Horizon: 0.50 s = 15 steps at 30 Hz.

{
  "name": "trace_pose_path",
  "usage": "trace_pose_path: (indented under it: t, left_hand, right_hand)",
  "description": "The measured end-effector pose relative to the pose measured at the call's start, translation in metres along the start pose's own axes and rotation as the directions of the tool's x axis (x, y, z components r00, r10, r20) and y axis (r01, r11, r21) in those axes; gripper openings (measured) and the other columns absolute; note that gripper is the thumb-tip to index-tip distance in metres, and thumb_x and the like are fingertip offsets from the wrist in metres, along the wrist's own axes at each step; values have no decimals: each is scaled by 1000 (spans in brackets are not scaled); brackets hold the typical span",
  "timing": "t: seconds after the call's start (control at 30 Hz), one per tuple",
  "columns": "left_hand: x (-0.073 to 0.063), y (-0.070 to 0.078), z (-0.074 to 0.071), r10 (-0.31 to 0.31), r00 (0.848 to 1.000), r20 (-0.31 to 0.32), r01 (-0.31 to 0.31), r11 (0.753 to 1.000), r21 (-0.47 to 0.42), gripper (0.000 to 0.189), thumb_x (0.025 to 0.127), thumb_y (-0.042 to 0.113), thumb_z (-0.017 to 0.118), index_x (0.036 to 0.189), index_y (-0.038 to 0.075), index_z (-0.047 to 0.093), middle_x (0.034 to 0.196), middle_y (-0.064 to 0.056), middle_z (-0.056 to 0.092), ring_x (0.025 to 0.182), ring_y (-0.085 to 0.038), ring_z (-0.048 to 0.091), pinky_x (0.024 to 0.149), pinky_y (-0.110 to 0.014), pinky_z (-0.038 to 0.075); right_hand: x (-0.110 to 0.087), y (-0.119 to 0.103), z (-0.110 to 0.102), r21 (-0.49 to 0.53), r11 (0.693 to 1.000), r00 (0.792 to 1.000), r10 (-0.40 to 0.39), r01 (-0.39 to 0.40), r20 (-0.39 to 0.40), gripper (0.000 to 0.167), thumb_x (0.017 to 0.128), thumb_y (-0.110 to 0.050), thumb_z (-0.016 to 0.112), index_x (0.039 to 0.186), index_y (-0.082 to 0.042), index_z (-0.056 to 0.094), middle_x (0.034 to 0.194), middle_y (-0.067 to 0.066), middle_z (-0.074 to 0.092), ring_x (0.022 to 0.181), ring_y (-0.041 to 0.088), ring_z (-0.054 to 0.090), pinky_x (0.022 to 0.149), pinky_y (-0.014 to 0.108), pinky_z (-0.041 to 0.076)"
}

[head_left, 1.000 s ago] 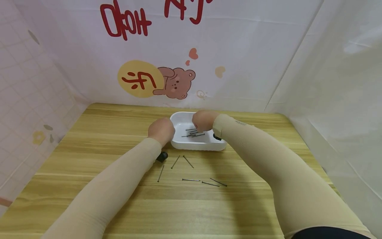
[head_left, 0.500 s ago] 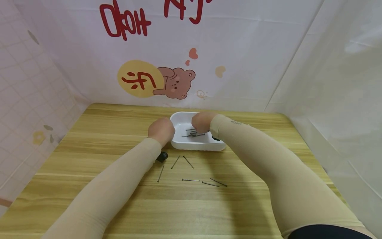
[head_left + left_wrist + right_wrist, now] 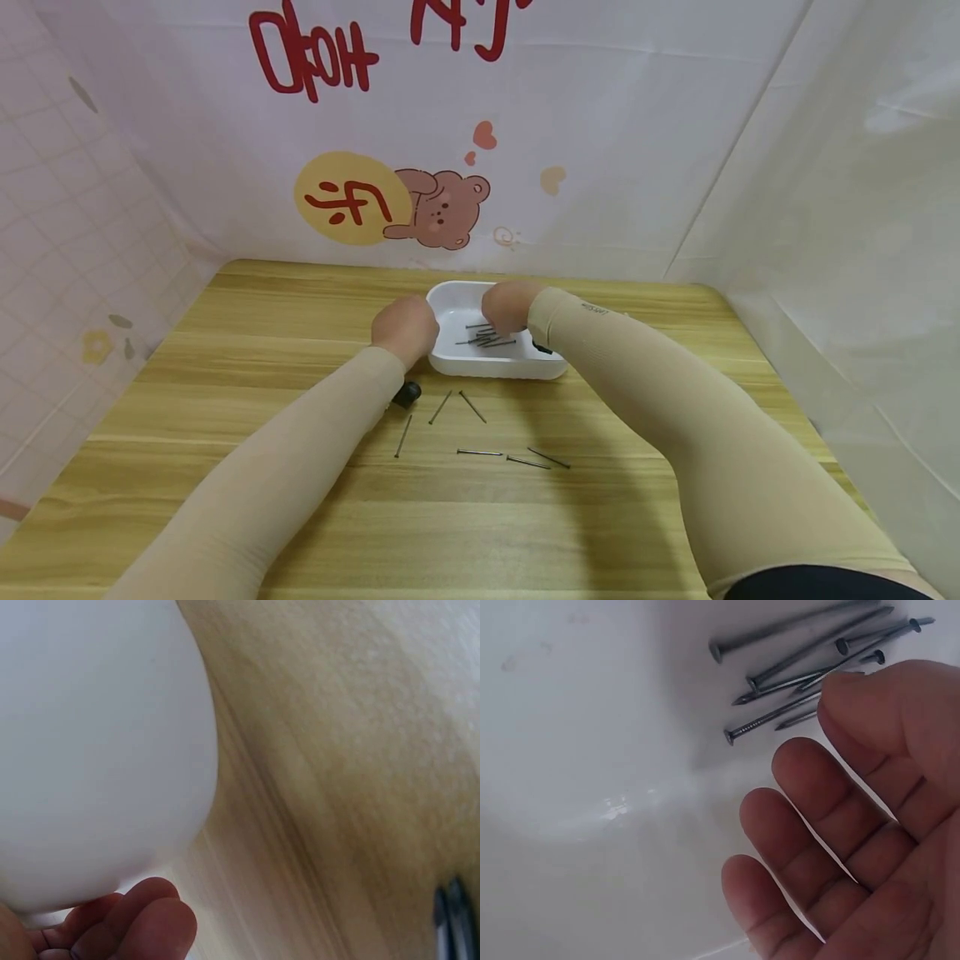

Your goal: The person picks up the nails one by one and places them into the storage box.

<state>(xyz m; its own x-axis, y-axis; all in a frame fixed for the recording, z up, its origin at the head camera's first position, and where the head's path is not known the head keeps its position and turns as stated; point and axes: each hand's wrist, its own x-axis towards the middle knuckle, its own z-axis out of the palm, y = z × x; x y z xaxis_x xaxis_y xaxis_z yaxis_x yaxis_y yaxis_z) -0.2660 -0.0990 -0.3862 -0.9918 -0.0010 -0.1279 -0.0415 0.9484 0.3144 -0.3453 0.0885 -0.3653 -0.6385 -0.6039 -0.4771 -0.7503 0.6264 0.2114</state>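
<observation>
My left hand [image 3: 405, 329] grips the left end of a white plastic tray [image 3: 495, 367]. In the left wrist view its curled fingers [image 3: 154, 922] sit against the tray's smooth outer wall. Over the tray's inside hovers my right hand [image 3: 510, 307], its fingers loosely bent and spread, with nothing seen between them in the right wrist view. Under its thumb and fingertips [image 3: 806, 769], several grey steel nails [image 3: 802, 664] lie crossed in a loose pile on the tray floor. Part of the pile is hidden behind the hand.
Several more nails [image 3: 480, 452] lie scattered on the wooden table [image 3: 465, 533] in front of the tray. Printed white sheeting [image 3: 637, 167] stands behind and along both sides. Small black wrist-worn pieces [image 3: 407, 394] show below the sleeves.
My right hand has shifted slightly left, then stayed over the tray. Within the last half second a nail has dropped onto the pile there. My left hand has not moved.
</observation>
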Motion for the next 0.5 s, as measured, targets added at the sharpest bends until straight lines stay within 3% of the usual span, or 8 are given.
trace_pose_path:
  t: [0.17, 0.3, 0.4, 0.5]
  left_hand:
    - [-1, 1, -1, 1, 1000, 1, -1, 1000, 0, 26, 102, 13, 53, 108, 0, 75, 96, -11, 72, 78, -26, 64, 59, -34, 50]
    - [-1, 2, -1, -1, 1000, -6, 1, 1000, -1, 26, 102, 13, 53, 109, 0, 74, 97, -11, 72, 79, -27, 64, 61, -35, 51]
    - [-2, 2, -1, -6, 1000, -6, 6, 1000, -2, 26, 102, 13, 53, 109, 0, 74, 98, -11, 72, 81, -27, 65, 63, -36, 52]
    - [-2, 2, -2, -12, 1000, -2, 12, 1000, 0, 26, 102, 13, 54, 109, 0, 74, 99, -11, 72, 82, -27, 65, 65, -36, 53]
  right_hand:
    - [-16, 4, -10, 149, 988, 997, 45, -34, -69, 11, 98, -14, 62, 92, -11, 71, 94, 3, 68, 87, 19, 60, 87, 38, 54]
    - [-34, 13, -17, 239, 967, 982, 121, -84, -145, 10, 98, -14, 60, 92, -13, 68, 93, 3, 67, 88, 21, 60, 85, 38, 52]
    - [-50, 19, -19, 258, 961, 959, 164, -103, -230, 13, 98, -14, 59, 98, -8, 70, 99, 9, 70, 94, 26, 63, 91, 42, 53]
    - [-65, 24, -14, 294, 946, 922, 232, -140, -309, 24, 100, -17, 58, 116, -2, 70, 115, 15, 71, 110, 32, 64, 102, 46, 51]
